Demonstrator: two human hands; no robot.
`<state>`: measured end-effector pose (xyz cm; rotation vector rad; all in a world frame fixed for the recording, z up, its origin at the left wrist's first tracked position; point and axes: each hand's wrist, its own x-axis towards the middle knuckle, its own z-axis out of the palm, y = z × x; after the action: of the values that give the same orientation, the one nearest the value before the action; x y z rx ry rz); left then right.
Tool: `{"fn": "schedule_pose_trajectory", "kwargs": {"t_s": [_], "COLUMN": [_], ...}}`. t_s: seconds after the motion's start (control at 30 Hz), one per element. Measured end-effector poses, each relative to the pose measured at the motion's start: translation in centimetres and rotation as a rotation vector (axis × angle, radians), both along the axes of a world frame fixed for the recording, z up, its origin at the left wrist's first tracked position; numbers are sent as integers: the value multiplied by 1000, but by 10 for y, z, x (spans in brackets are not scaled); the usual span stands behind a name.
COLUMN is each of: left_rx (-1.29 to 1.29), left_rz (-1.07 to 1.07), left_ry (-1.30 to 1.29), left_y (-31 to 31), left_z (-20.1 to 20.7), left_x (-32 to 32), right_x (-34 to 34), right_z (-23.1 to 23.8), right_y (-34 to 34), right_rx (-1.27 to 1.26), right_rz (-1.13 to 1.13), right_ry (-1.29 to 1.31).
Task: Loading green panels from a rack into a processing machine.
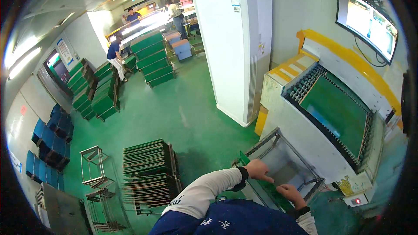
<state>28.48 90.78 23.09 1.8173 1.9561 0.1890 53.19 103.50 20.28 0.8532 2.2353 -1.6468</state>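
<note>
Gripping a green board in the slotted metal rack, both fingers closed on its top edge: left hand, right hand. Small white box w/ red display just right of rack.

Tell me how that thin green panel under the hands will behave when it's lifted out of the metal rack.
The green panel looks like a thin flat sheet, so it probably flexes somewhat if lifted by one edge. The left hand and right hand both rest on it, suggesting a two-handed lift. Standing in the slotted rack, it may catch if tilted.
</note>
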Motion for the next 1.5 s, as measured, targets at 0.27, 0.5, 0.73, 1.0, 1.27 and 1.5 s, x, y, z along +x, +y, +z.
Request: {"fn": "schedule_pose_trajectory", "kwargs": {"t_s": [0.27,0.5,0.73,1.0,1.27,1.5], "left_rx": [333,422,609,567,655,534], "left_rz": [-108,-83,-3,-12,14,0], "left_ry": [158,106,74,54,24,45], "left_y": [-6,-24,-25,-30,-31,-31], "left_z": [-11,-12,-20,-28,-34,-23], "left_x": [4,3,4,3,2,2], "right_x": [8,4,4,-3,-13,-14], "right_z": [-36,-26,-30,-18,-37,-59], "right_y": [-8,-30,-26,-29,-20,-14], "right_rx": [234,326,599,548,585,550], "right_rz": [-28,-41,-177,19,147,148], "right_ry": [65,67,124,188,0,-45]}}
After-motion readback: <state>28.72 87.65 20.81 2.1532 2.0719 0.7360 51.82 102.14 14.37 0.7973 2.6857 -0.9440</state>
